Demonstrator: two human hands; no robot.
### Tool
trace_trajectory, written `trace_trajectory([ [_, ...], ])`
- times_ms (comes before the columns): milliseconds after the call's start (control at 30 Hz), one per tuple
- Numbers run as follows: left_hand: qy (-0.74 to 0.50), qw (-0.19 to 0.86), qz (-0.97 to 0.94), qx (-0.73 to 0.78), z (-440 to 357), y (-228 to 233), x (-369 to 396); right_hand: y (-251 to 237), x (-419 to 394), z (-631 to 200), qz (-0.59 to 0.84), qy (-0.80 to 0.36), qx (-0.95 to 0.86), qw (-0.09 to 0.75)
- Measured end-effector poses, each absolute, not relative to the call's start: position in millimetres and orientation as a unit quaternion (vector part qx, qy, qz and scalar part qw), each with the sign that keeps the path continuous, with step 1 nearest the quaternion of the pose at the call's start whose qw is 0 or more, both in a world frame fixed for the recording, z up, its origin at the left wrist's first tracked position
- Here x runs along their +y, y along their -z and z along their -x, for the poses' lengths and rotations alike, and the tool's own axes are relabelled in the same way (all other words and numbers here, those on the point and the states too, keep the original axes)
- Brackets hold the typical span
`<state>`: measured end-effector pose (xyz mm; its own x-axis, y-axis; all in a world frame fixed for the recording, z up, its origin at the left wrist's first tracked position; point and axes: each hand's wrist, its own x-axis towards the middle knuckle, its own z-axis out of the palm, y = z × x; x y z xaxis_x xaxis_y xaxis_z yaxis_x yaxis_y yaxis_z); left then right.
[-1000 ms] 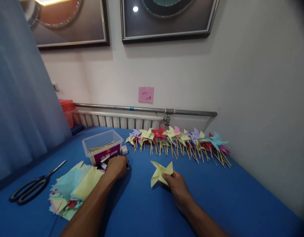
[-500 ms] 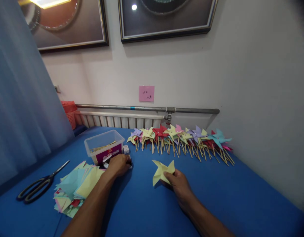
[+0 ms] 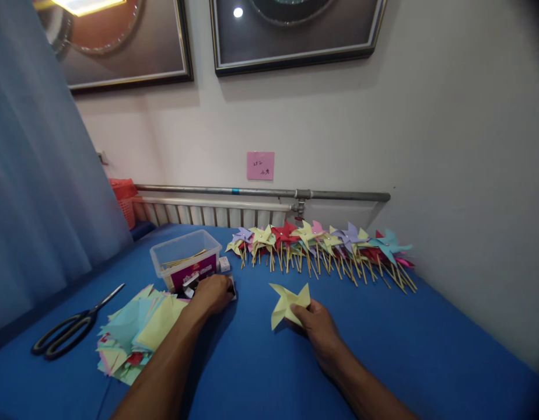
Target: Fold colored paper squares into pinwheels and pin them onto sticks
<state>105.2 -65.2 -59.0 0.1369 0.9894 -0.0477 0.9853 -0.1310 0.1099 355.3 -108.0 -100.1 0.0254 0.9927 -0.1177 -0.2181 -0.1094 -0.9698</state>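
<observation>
A room in a home or small workplace, used for paper craft — a blue-covered table (image 3: 261, 373) set against a white wall, framed pictures (image 3: 291, 32) above, a radiator (image 3: 208, 214) and pipe (image 3: 261, 192) below, a curtain (image 3: 37, 175) — with finished pinwheels (image 3: 322, 242), cut paper squares (image 3: 136, 332) and scissors (image 3: 70, 329).

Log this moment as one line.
left hand: at small box by tub | right hand: holds yellow pinwheel

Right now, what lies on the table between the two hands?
Nothing: the head view shows only bare blue table between the left hand and the right hand, which holds a yellow pinwheel.
</observation>
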Motion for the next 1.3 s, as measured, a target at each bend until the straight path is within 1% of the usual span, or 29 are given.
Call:
trace_trajectory([
  [367,-0.024,0.03,-0.745,0.666,-108.0,59.8,-67.8,101.2,-108.2,-355.7,0.479,-0.571,-0.405,0.53],
  [633,0.001,0.024,-0.744,0.668,-111.7,54.4,-70.9,103.5,-106.3,-356.3,0.485,-0.564,-0.411,0.527],
  [1000,-0.02,0.039,-0.743,0.668,-109.5,49.1,-72.5,103.4,-106.2,-356.9,0.49,-0.562,-0.414,0.522],
  [1133,-0.049,0.032,-0.744,0.665,-107.7,47.9,-72.7,103.2,-106.4,-356.4,0.491,-0.56,-0.412,0.524],
  [1300,-0.075,0.049,-0.738,0.669,-102.6,45.3,-72.3,103.0,-106.8,-356.0,0.492,-0.56,-0.412,0.525],
])
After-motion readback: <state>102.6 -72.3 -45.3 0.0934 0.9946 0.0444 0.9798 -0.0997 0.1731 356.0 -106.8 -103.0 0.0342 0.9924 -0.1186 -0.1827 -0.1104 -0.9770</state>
